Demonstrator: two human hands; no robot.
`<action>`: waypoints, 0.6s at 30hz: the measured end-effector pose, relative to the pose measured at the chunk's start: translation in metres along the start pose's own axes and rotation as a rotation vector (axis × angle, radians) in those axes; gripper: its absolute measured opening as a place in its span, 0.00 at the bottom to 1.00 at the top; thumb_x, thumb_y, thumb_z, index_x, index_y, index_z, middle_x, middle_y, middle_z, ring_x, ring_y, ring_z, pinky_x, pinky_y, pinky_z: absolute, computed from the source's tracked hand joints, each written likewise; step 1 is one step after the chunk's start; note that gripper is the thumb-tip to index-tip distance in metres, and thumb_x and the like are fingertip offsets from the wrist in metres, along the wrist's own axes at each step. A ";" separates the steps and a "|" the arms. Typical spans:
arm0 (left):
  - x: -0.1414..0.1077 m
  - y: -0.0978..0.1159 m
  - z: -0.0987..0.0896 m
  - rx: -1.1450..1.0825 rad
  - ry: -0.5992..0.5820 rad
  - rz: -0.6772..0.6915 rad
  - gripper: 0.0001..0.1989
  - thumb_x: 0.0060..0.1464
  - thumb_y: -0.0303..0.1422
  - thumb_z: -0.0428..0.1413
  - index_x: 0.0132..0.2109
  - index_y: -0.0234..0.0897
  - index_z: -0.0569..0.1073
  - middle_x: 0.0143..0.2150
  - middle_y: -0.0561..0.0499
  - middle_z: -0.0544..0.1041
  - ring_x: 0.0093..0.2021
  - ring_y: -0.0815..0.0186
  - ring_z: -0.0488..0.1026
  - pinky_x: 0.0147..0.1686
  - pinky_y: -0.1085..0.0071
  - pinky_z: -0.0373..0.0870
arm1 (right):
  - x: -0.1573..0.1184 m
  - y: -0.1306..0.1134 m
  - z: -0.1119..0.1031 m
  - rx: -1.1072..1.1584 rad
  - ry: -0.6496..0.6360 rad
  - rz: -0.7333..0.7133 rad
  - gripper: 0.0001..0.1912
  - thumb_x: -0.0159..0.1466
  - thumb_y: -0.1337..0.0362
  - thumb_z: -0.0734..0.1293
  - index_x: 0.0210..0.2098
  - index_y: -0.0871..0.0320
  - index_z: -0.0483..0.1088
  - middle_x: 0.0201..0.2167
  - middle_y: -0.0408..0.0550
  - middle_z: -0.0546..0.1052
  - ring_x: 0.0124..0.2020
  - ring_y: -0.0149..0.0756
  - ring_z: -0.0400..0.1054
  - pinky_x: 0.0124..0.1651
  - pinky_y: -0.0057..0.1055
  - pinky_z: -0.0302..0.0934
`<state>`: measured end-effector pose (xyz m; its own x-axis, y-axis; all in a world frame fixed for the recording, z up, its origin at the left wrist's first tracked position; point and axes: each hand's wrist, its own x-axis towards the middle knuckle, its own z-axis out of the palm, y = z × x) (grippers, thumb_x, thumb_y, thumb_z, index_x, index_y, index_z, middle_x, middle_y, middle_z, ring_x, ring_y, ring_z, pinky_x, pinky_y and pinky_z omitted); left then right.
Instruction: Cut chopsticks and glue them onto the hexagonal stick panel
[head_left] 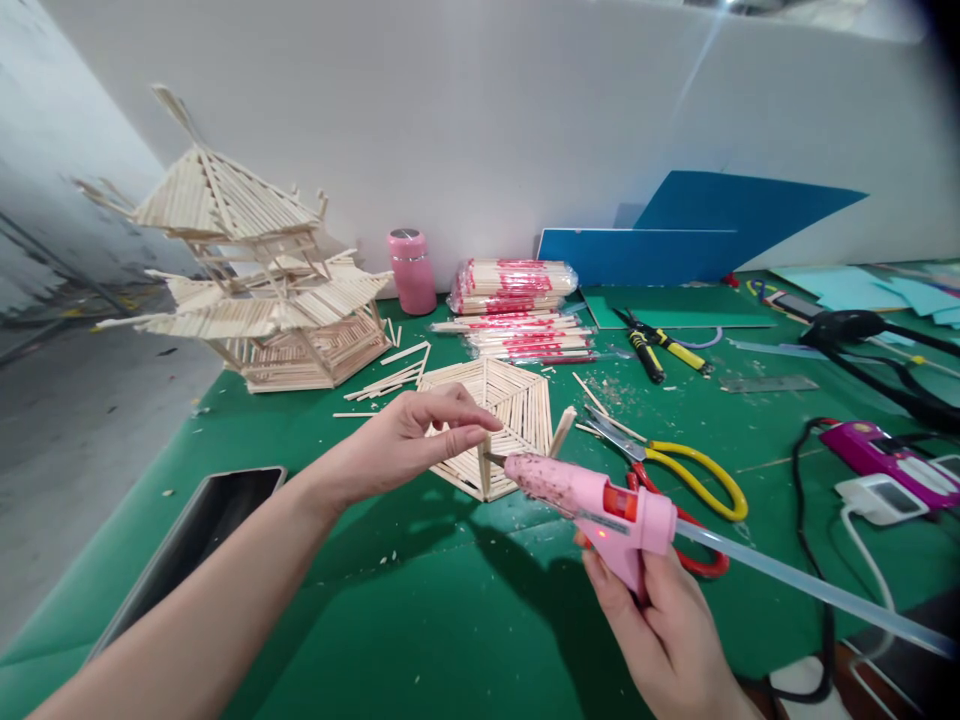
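My right hand (660,610) grips a pink hot glue gun (577,490), with a long clear glue stick (810,590) running out of its back. The gun's nozzle points left at a short upright wooden stick (484,470). My left hand (420,435) pinches the top of that stick between thumb and fingers. It stands at the near corner of a flat polygon base (517,400) made of thin wooden sticks. Another short stick post (562,430) leans outward at the base's right corner. Part of the base is hidden behind my left hand.
A wooden stick pavilion (300,320) stands at the left behind a black tray-like object (202,540). Packs of chopsticks (517,285) and a pink bottle (412,272) are at the back. Scissors (697,475), pliers (652,345) and cables (802,540) lie to the right.
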<state>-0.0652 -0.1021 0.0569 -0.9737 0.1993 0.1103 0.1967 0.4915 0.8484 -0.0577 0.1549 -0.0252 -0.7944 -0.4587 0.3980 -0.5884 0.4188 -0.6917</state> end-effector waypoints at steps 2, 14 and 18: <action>0.000 0.001 0.000 0.014 0.005 0.007 0.10 0.53 0.32 0.50 0.41 0.40 0.72 0.31 0.53 0.67 0.31 0.71 0.62 0.31 0.74 0.59 | 0.001 -0.001 -0.001 0.019 -0.002 -0.002 0.13 0.59 0.64 0.60 0.44 0.58 0.62 0.33 0.50 0.73 0.34 0.37 0.69 0.35 0.28 0.65; -0.001 0.004 0.001 0.105 0.017 0.006 0.10 0.53 0.32 0.49 0.42 0.39 0.72 0.32 0.53 0.69 0.32 0.71 0.64 0.30 0.75 0.59 | -0.002 0.001 0.004 0.014 -0.009 0.025 0.13 0.59 0.63 0.60 0.44 0.58 0.62 0.33 0.50 0.72 0.35 0.37 0.68 0.37 0.29 0.64; -0.002 0.004 0.002 0.109 0.030 0.009 0.10 0.53 0.31 0.49 0.42 0.39 0.72 0.33 0.53 0.70 0.32 0.71 0.64 0.30 0.75 0.60 | -0.002 0.001 0.004 -0.015 -0.019 0.000 0.16 0.59 0.63 0.59 0.47 0.59 0.60 0.37 0.52 0.71 0.38 0.37 0.67 0.39 0.28 0.63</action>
<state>-0.0627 -0.0991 0.0590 -0.9746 0.1791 0.1344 0.2149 0.5795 0.7862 -0.0558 0.1535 -0.0292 -0.7914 -0.4736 0.3865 -0.5908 0.4300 -0.6827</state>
